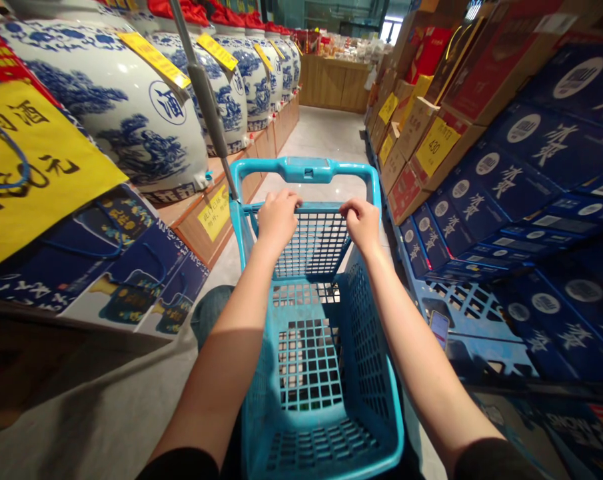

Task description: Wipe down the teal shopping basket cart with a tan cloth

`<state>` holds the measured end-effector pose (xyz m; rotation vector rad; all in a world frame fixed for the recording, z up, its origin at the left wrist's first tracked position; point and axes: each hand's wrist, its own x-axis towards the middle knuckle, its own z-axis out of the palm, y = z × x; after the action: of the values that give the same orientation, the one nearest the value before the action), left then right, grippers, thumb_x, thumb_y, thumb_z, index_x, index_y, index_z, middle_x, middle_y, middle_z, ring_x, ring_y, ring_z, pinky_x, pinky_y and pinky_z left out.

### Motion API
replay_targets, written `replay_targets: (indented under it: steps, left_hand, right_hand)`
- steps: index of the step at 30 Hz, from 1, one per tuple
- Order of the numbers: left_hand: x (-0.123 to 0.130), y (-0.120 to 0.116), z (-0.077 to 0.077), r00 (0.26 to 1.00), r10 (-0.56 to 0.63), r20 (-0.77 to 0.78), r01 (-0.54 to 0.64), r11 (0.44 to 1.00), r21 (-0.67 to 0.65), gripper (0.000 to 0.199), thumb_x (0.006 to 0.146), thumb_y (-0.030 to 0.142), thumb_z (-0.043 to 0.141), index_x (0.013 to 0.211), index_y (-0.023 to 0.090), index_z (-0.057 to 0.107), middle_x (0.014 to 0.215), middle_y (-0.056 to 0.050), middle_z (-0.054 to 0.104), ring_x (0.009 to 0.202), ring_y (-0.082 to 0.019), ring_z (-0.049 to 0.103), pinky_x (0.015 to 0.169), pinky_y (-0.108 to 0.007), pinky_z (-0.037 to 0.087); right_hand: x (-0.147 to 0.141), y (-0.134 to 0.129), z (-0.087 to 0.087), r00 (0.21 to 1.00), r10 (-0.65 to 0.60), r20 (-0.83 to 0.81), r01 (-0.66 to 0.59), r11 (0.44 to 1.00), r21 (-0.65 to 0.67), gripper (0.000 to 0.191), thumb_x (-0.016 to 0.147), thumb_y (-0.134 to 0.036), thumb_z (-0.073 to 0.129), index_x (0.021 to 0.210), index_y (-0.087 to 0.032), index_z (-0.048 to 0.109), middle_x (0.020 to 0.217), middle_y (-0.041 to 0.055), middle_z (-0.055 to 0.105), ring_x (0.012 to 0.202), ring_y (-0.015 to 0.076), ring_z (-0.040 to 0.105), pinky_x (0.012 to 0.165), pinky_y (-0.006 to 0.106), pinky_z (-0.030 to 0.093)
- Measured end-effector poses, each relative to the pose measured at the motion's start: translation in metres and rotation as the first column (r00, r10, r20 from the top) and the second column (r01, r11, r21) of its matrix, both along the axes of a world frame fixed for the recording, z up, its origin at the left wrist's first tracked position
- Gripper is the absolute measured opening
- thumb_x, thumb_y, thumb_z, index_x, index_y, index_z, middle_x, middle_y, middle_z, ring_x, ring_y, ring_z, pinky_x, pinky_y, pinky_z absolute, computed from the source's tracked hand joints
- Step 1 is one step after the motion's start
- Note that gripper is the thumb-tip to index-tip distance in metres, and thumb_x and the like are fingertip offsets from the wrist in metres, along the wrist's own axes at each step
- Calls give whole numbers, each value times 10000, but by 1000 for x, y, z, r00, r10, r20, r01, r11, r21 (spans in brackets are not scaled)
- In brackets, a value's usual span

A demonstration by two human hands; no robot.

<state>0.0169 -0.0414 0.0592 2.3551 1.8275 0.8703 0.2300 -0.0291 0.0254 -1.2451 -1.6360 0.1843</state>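
Mid-aisle, teal plastic shopping cart on a pale tile floor, seen from behind and above. Left hand is closed round the top edge of the cart's far mesh wall. Right hand grips the same edge with fingers hooked over it, a narrow gap of mesh between the hands. Fingers partly hide the edge. Black sleeves enter at the bottom of the frame. Cart's near end and wheels are cut off.

Left of cart: row of blue-and-white porcelain jars on a wooden ledge, tops cut off by the frame, red lid covers only partly visible. Large yellow sign further left, its text partly hidden by a blue cord. Grey pole rises from the cart's left rim, top out of frame. Denim-clad leg just beside the cart, owner unclear.

Right of cart: navy liquor boxes and cardboard cartons, with a yellow price card reading 430. Phone-like object on a blue plastic pallet, too small to confirm. Wooden counter ahead of the cart, its goods blurred.
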Motion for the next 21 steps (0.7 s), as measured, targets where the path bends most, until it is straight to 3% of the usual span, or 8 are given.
replay_targets:
  steps: [5,8,11,13,15,17,18,21]
  left_hand:
    - [25,0,-10,934,-356,34,354,933,63,609,857,-72,452,1270,221,792,1365,-60,752,1287,-258,639,1174,-432,517]
    - [29,-1,-14,965,-260,21,258,963,83,631,862,-66,451,1315,236,770,1409,-63,731,1291,-281,627,1138,-452,545]
    - [14,0,-12,995,-89,39,86,993,84,567,901,-23,466,1283,260,775,1398,-68,732,1274,-323,626,1118,-517,549]
    - [2,2,-9,997,-5,74,-1,997,74,539,908,-5,475,1257,272,779,1383,-72,725,1279,-326,619,1125,-519,539]
    - [-4,4,-8,995,-16,96,12,999,45,516,891,5,499,1228,274,784,1356,-74,719,1304,-317,603,1150,-489,519]
    - [1,6,-7,988,-132,81,131,991,24,518,880,16,508,1234,277,783,1356,-61,714,1321,-306,591,1192,-481,482]
    - [8,7,-6,977,-199,73,199,980,13,533,876,19,503,1251,278,778,1366,-53,709,1335,-300,587,1211,-483,463]
    - [36,9,-2,931,-360,48,362,932,-31,577,868,21,475,1304,274,755,1411,-29,685,1392,-283,569,1243,-495,421]
  right_hand:
    - [-4,1,0,999,29,-18,-28,999,24,278,701,-80,453,688,-217,695,713,17,744,729,210,696,759,324,529]
    - [-2,-3,5,987,82,-139,-69,993,101,288,699,-121,437,701,-216,709,660,5,709,665,192,673,698,306,522]
    - [27,-17,-2,965,50,-259,5,978,207,302,758,-165,433,765,-219,731,636,-11,664,633,175,641,663,289,505]
    - [71,-33,-22,954,-65,-294,128,971,201,286,797,-200,448,805,-218,733,640,-18,636,625,167,612,652,282,486]
    - [129,-54,-55,921,-258,-292,283,958,45,293,810,-217,444,859,-200,733,650,-19,612,630,165,599,660,282,487]
    - [192,-81,-96,854,-507,-118,454,837,-306,364,836,-186,401,988,-163,731,704,-5,629,688,170,624,715,286,515]
    - [222,-97,-117,820,-570,48,517,702,-490,407,859,-166,390,1093,-158,723,770,2,657,756,169,653,776,287,535]
    - [291,-149,-170,787,-572,233,551,479,-683,324,857,-105,502,1083,-120,733,765,47,679,814,228,699,816,356,567]
